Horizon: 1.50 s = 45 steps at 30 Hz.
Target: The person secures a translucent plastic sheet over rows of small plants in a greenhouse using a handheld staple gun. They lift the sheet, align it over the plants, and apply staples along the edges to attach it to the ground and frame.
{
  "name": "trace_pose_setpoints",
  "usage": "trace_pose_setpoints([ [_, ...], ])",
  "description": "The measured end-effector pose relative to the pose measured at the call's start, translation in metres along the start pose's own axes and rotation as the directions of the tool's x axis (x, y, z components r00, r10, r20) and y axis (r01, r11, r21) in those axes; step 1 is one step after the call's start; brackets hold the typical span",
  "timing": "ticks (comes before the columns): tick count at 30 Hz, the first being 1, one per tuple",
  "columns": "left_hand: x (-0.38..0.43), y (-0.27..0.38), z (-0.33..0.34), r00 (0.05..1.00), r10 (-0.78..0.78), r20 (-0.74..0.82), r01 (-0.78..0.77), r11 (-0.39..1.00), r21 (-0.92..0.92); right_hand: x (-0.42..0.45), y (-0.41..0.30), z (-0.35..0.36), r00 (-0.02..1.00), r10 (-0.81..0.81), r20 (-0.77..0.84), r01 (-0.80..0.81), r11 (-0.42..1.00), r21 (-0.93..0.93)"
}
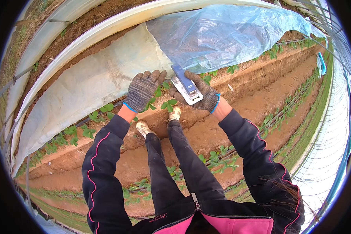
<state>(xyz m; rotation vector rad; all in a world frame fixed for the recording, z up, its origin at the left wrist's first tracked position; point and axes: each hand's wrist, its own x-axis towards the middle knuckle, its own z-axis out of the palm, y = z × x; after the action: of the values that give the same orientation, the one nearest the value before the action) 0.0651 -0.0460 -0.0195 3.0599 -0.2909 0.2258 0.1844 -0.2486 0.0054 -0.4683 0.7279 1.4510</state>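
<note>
A blue-and-white stapler [188,84] rests in my right hand [206,90], whose gloved fingers and thumb wrap its sides. Its blue arm points up toward the sheets' seam. My left hand [143,90], in a grey knit glove with a blue cuff, lies palm down at the lower edge of a whitish plastic film [105,70]. The left fingers are extended, and nothing is visible in them; what is under the palm is hidden. Just beyond the stapler, a bluish clear plastic film [222,38] meets the whitish one. Green strawberry-like plants [158,93] show between my hands.
Soil ridges with rows of leafy plants [219,161] and dark drip lines run behind my legs. A rolled pale film [105,26] arcs beyond the sheets. Metal greenhouse poles [10,86] stand at left. A blue plastic scrap [321,64] hangs at right. My shoes [174,113] are on the soil.
</note>
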Motion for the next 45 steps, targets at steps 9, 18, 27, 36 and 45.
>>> trace_pose_setpoints([
  [9, -0.002, 0.002, 0.005, 0.999, -0.005, 0.038, 0.005, 1.000, -0.014, -0.003, -0.017, 0.008, 0.972, -0.012, -0.235, -0.026, 0.988, -0.154],
  [18, -0.003, 0.004, 0.005, 0.999, -0.023, 0.042, 0.025, 0.999, -0.040, 0.002, -0.022, 0.025, 0.924, -0.022, -0.382, -0.118, 0.933, -0.340],
  [27, -0.003, 0.005, 0.008, 0.995, -0.053, 0.086, 0.062, 0.992, -0.110, 0.011, -0.016, 0.012, 0.929, -0.093, -0.358, -0.041, 0.936, -0.351],
  [36, -0.012, 0.062, -0.021, 0.671, -0.612, 0.418, 0.633, 0.181, -0.752, 0.011, -0.010, 0.016, 0.902, -0.219, -0.372, 0.037, 0.898, -0.438],
  [45, 0.066, 0.061, 0.033, 0.263, -0.062, 0.963, 0.191, -0.975, -0.115, 0.020, 0.002, 0.015, 0.871, -0.314, -0.377, 0.088, 0.856, -0.510],
])
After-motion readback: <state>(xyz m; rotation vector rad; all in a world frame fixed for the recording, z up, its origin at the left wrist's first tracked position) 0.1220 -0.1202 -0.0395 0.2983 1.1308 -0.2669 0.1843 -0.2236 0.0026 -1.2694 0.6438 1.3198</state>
